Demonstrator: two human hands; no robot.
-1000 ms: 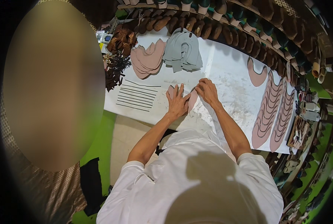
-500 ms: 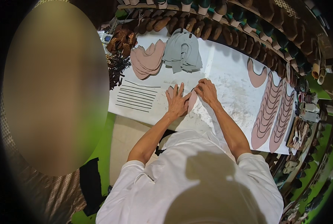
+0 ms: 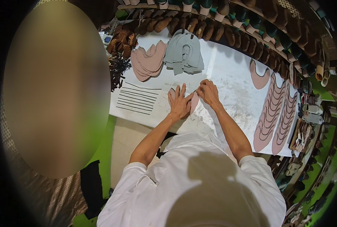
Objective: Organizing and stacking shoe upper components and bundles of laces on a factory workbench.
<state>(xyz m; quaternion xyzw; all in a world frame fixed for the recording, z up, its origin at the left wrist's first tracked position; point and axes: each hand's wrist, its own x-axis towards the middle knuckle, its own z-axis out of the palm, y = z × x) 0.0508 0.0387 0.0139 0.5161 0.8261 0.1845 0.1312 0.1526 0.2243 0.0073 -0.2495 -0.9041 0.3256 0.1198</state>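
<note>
A pink U-shaped shoe upper piece (image 3: 194, 104) lies on the white table in front of me. My left hand (image 3: 180, 104) is spread over it, fingers stretched out and pressing it flat. At the tip of its right arm, my right hand (image 3: 208, 92) is closed in a pinch; what its fingertips hold is too small to make out. To the left lie several thin dark strips (image 3: 137, 99) in rows. Behind them sits a stack of similar pink pieces (image 3: 149, 62), beside a stack of grey pieces (image 3: 180, 56).
Overlapping pink pieces with dark edging form two columns (image 3: 265, 121) at the right of the white table (image 3: 229, 68), below a single pink piece (image 3: 260, 80). Shoe racks (image 3: 251, 32) curve around the far side. Brown patterned pieces (image 3: 121, 41) lie at the far left corner.
Almost nothing differs. My right hand has shifted very slightly to the left along the pink piece's edge; my left hand stays in place.
</note>
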